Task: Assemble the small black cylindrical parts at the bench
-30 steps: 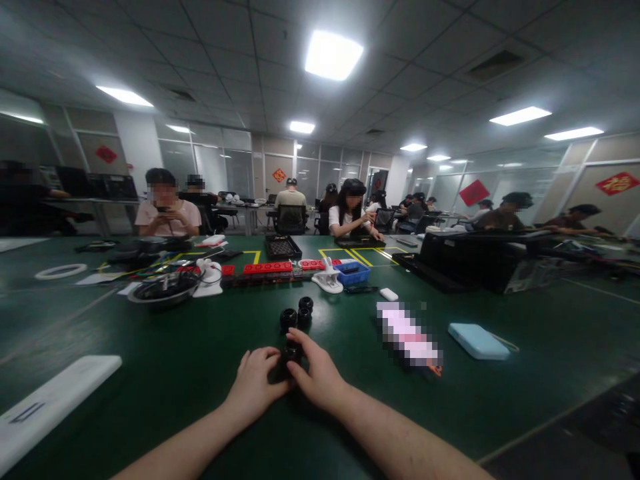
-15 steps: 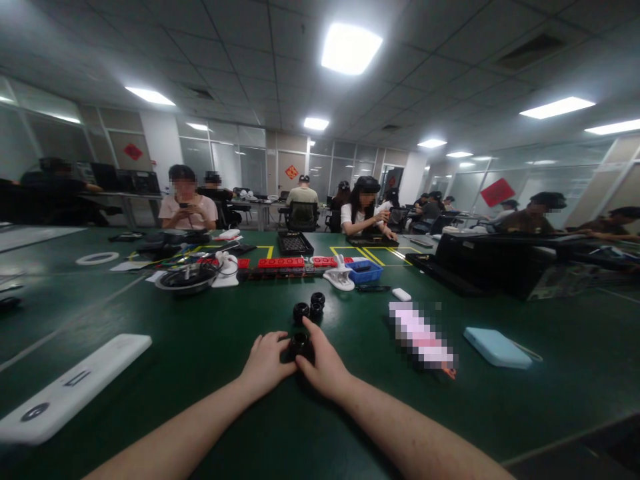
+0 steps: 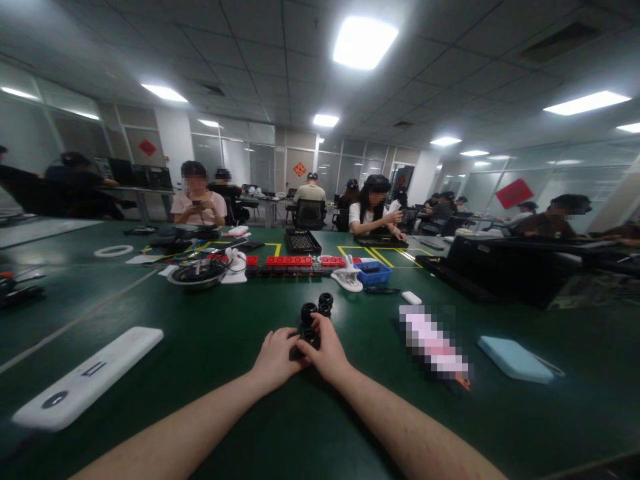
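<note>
While my left hand (image 3: 277,357) curled against the left side of a glossy black piece (image 3: 309,338), my right hand (image 3: 329,347) wrapped its right side, so that both held it between them with fingers bent and narrow. The piece, rounded with a hollow-looking top, was low over the smooth green tabletop (image 3: 240,313), near the middle. Just beyond my fingertips clustered three more shiny, rounded black pieces (image 3: 309,313), close beside one another.

Well to the left lay a long, smooth white slab (image 3: 90,377) with rounded corners and a dark oval mark. To the right I had a flat, pale-blue box (image 3: 515,358) with softened edges and a thin loop, and nearer the middle a small white rounded block (image 3: 411,298). Farther off stood a curved white stand (image 3: 349,277), a blue open basket (image 3: 376,272) and a round, shiny-rimmed bowl (image 3: 197,284).
</note>
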Available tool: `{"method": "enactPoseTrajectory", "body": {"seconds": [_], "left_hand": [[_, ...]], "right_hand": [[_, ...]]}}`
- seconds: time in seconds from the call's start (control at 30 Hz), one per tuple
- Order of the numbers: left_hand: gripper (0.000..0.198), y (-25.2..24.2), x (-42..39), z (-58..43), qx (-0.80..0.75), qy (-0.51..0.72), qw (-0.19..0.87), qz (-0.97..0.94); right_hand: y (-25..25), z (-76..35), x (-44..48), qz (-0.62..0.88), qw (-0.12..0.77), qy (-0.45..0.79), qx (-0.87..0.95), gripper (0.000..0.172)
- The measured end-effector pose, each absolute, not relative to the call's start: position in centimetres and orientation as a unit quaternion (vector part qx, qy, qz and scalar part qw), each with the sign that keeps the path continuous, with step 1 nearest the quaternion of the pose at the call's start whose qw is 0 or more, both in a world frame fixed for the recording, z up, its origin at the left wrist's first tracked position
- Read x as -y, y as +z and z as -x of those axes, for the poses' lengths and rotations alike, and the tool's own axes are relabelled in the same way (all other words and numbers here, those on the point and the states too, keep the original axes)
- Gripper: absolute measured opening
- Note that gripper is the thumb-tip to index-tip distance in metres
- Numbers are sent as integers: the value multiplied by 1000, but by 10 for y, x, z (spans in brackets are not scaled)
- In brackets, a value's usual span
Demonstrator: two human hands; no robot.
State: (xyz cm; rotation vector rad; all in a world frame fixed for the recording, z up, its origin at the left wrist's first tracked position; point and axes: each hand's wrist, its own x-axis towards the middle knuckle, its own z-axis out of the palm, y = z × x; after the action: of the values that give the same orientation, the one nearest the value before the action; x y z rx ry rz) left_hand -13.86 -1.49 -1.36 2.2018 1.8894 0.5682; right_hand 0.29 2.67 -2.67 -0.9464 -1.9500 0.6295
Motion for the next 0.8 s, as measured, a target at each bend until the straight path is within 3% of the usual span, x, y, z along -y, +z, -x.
{"method": "enactPoseTrajectory", "body": {"seconds": [0.17, 0.3, 0.47, 0.67, 0.8], "left_hand": [[60, -16, 16, 142, -627, 196, 110, -746], [90, -14, 11, 161, -614, 220, 178, -737], [58, 0, -12, 190, -598, 320, 272, -683], [71, -1, -50, 178, -578, 280, 243, -727], [59, -13, -68, 166, -600, 265, 218, -723]], "right_hand": [[-28, -8, -37, 405, 477, 238, 742, 36], [-28, -22, -60, 470, 485, 234, 699, 43], [-34, -34, -93, 508, 431, 264, 697, 67], [-41, -19, -110, 504, 349, 300, 731, 84], [-38, -11, -115, 512, 322, 293, 741, 80]]}}
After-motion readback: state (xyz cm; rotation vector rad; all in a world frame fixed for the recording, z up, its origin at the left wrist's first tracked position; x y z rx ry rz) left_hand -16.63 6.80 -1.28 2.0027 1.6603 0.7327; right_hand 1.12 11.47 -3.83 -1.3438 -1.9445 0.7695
